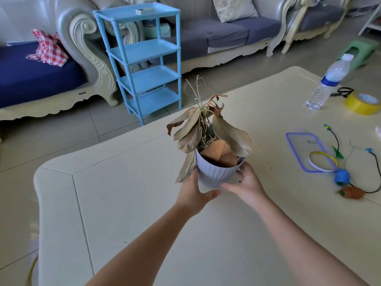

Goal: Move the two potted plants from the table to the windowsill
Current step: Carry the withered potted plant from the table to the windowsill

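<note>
- Bare left hand [194, 191] and right hand [246, 186] clamp the pot [216, 174] from either side, equally near.
- Pot upright between them, over the worktop [123, 193]; whether lifted, unclear.
- No windowsill in view.

Cream table [144, 213], glossy top, rounded corners, fills near and middle ground. Far right: clear water bottle [327, 82] upright, yellow tape roll [363, 103] just beside it, black scissors [342, 92] between them. Right edge: purple-rimmed clear lid [296, 149], a white-and-yellow ring [322, 162] overlapping it, toys on black cords [350, 182] nearer. Small dark specks scattered mid-table.
</note>
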The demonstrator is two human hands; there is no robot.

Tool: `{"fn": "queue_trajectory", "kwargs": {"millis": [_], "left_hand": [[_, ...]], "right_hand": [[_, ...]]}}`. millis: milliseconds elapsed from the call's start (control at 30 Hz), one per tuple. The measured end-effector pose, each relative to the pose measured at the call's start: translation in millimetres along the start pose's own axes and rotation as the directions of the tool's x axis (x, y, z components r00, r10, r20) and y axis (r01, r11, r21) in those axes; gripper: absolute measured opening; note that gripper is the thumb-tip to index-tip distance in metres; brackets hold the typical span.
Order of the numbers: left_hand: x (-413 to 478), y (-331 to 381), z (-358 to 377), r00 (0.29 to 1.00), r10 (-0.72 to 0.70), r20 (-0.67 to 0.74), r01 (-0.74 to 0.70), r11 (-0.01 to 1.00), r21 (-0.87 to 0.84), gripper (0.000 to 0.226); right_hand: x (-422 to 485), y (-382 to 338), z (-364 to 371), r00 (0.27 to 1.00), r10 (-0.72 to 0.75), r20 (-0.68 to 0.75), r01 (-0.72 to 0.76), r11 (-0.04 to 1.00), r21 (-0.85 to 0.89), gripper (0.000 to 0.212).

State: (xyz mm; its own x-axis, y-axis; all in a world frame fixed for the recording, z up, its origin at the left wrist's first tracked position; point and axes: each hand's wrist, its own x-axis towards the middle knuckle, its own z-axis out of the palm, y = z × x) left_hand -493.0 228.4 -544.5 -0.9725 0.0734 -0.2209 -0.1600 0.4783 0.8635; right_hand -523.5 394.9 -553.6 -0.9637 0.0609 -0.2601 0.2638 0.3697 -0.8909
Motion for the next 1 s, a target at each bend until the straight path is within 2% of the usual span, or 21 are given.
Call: {"fn": "queue_trajectory", "kwargs": {"millis": [233, 400, 500, 767, 1000], "left_hand": [[7, -11, 4, 0.999, 0.031, -0.04, -0.033, 0.998, -0.055, 0.092], [5, -5, -9, 0.991, 0.101, -0.083, -0.103, 0.995, -0.013, 0.094], [-4, 8, -23, 0.987, 0.127, -0.101, -0.131, 0.991, -0.03, 0.093], [-33, 54, -83, 0.979, 0.135, -0.153, -0.156, 0.979, -0.132, 0.073], [-67, 106, -168, 0.973, 0.098, -0.208, -0.155, 0.947, -0.281, 0.06]], "right_hand": [[9, -12, -1, 0.999, -0.039, 0.021, 0.038, 0.999, 0.033, 0.08], [3, -33, -3, 0.999, -0.037, 0.028, 0.036, 0.998, 0.049, 0.094], [-7, -51, -4, 0.999, -0.036, 0.033, 0.034, 0.997, 0.068, 0.094], [-44, -126, -4, 0.995, -0.081, 0.054, 0.076, 0.993, 0.088, 0.094], [-87, -215, 11, 0.983, -0.165, 0.085, 0.152, 0.978, 0.142, 0.077]]}}
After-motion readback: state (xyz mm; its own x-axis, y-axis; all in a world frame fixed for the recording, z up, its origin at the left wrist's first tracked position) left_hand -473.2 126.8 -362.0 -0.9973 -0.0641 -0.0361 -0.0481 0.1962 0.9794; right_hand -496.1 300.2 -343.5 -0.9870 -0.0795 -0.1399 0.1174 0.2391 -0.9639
